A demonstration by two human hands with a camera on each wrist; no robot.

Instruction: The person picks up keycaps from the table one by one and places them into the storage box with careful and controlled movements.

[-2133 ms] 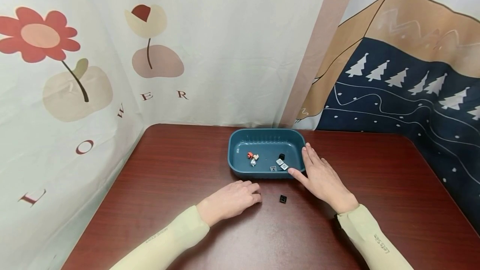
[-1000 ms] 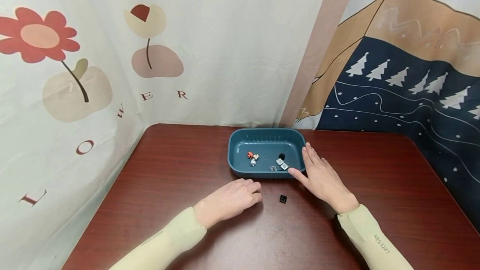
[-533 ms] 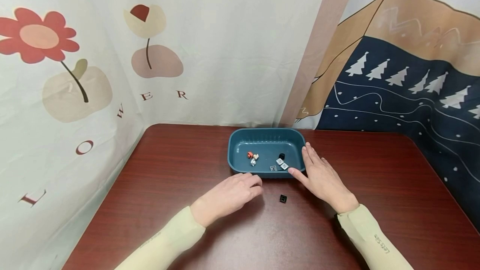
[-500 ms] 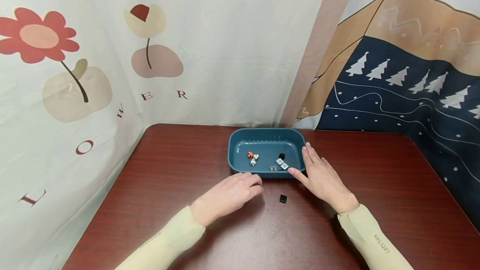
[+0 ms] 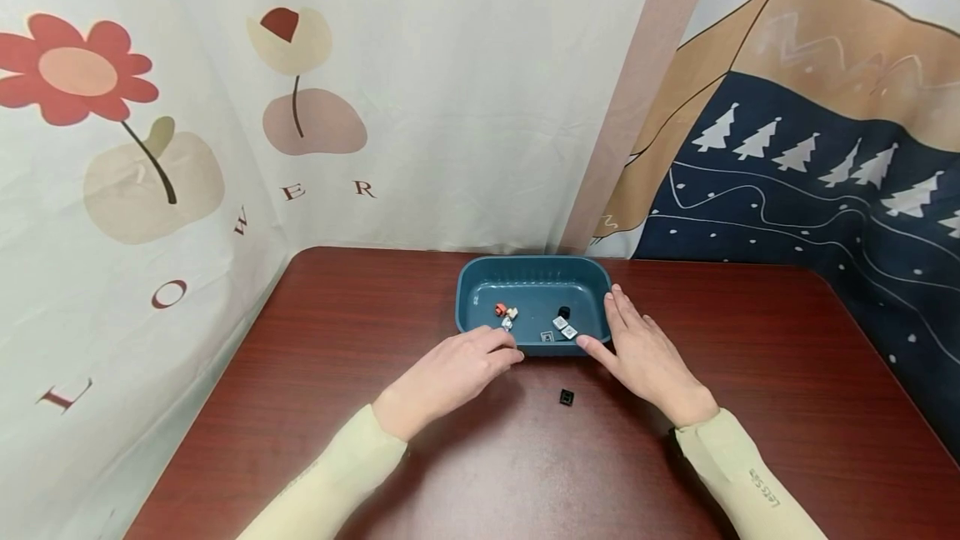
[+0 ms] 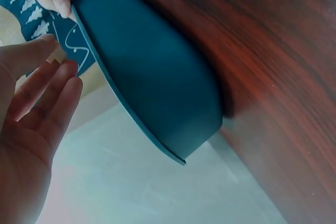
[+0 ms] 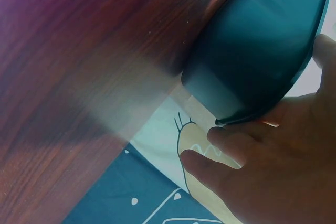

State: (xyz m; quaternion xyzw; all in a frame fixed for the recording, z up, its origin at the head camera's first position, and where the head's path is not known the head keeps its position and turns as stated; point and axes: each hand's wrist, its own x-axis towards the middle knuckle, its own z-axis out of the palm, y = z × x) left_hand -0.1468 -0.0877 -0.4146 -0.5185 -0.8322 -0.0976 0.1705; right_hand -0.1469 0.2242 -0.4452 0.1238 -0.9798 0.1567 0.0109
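Note:
In the left wrist view, the thumb and fingertips of my left hand (image 6: 39, 98) pinch a small beige block (image 6: 56, 54). In the head view this hand (image 5: 453, 373) is at the front left rim of a teal plastic bin (image 5: 480, 271). My right hand (image 5: 648, 361) rests at the bin's front right corner, fingers extended along the side and thumb at the front rim. Inside the bin lie a small red piece (image 5: 500, 309), a cream piece (image 5: 512, 312), a pale piece (image 5: 507, 323), a black piece (image 5: 564, 312) and several small white square pieces (image 5: 560, 322).
A small black square piece (image 5: 566, 397) lies on the reddish-brown wooden table (image 5: 360, 298) in front of the bin, between the two forearms. A printed curtain (image 5: 465, 107) hangs behind the table's back edge and along its sides.
My left hand has risen and moved forward from the table in front of the bin to its front rim. The right hand and the bin have stayed in place.

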